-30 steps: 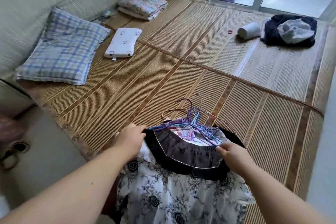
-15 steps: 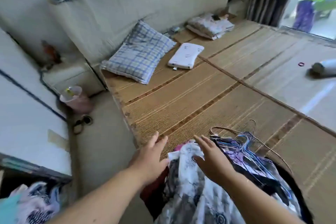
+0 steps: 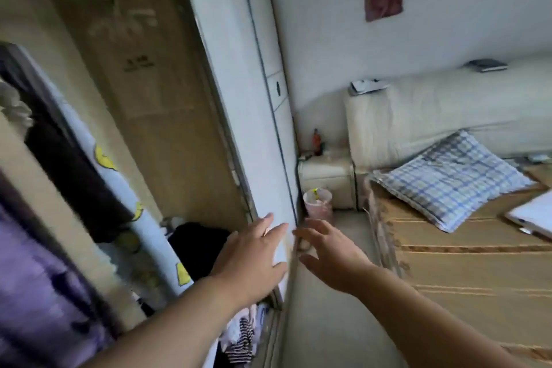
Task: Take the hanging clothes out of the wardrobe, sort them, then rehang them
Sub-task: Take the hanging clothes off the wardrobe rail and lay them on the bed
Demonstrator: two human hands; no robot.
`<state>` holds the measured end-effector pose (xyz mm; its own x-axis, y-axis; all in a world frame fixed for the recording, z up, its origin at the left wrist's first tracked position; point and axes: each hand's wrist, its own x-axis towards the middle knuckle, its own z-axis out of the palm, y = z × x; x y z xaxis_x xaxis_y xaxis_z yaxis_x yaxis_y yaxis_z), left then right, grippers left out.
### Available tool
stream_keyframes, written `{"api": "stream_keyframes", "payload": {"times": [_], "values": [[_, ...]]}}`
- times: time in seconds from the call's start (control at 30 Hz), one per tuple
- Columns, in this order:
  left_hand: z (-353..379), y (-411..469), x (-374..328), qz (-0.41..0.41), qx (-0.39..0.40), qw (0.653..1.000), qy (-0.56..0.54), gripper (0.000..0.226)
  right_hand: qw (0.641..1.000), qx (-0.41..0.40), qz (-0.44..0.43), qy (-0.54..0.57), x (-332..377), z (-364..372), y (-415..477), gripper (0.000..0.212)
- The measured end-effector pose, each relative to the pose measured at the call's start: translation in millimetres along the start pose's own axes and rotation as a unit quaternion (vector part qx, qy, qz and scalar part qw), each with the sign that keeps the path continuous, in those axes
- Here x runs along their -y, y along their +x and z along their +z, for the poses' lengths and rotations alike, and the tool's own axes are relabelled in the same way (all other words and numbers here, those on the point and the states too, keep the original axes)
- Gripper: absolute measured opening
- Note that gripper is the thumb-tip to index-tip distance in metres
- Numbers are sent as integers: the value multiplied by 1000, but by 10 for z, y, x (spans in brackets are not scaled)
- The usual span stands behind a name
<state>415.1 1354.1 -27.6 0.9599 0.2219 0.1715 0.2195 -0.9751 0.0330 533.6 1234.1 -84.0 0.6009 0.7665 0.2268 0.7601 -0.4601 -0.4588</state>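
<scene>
The open wardrobe (image 3: 155, 116) fills the left of the head view, with its white sliding door (image 3: 239, 98) at the middle. Inside hang a purple garment (image 3: 38, 293), a dark garment (image 3: 71, 176) and a pale blue one with yellow patches (image 3: 119, 188). A black item (image 3: 197, 245) and striped clothes (image 3: 242, 337) lie low in the wardrobe. My left hand (image 3: 254, 260) is empty, fingers spread, in front of the door's lower edge. My right hand (image 3: 331, 254) is empty too, fingers spread, just right of the door. The view is blurred.
A bed with a bamboo mat (image 3: 466, 272) lies on the right, bearing a blue checked pillow (image 3: 451, 179) and a white pillow (image 3: 534, 215). A white nightstand (image 3: 328, 179) and a pink bin (image 3: 318, 203) stand in the corner. Floor (image 3: 328, 323) runs between wardrobe and bed.
Both hands have let go of the pile of clothes and hangers on the bed. The view has swung left from the bed to the wardrobe, with both hands now raised and empty.
</scene>
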Motion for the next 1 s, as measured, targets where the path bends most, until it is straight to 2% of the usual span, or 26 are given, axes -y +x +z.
{"api": "stream_keyframes", "payload": {"times": [0.13,0.27,0.6,0.7,0.83,0.9,1.0], "values": [[-562,-312,703,-94,-83,991,55,68,994,-17,-102,23,894,49,619,55],[-1165,-445,1185,-157,-171,960,159,68,981,-54,-183,42,1615,-98,1132,61],[-2620,-218,1641,-177,-377,842,344,61,926,-121,-321,160,2652,-964,2426,55],[-3036,-124,1729,-222,-428,799,359,62,912,-102,-353,180,2897,-1163,2831,54],[-3380,2,1714,-290,-508,753,302,79,888,-58,-395,227,3205,-1349,3280,51],[-3426,75,1680,-310,-514,745,291,86,879,-45,-405,247,3364,-1389,3459,49],[-3480,170,1714,-336,-538,709,310,90,870,-13,-406,280,3621,-1354,3721,46]]}}
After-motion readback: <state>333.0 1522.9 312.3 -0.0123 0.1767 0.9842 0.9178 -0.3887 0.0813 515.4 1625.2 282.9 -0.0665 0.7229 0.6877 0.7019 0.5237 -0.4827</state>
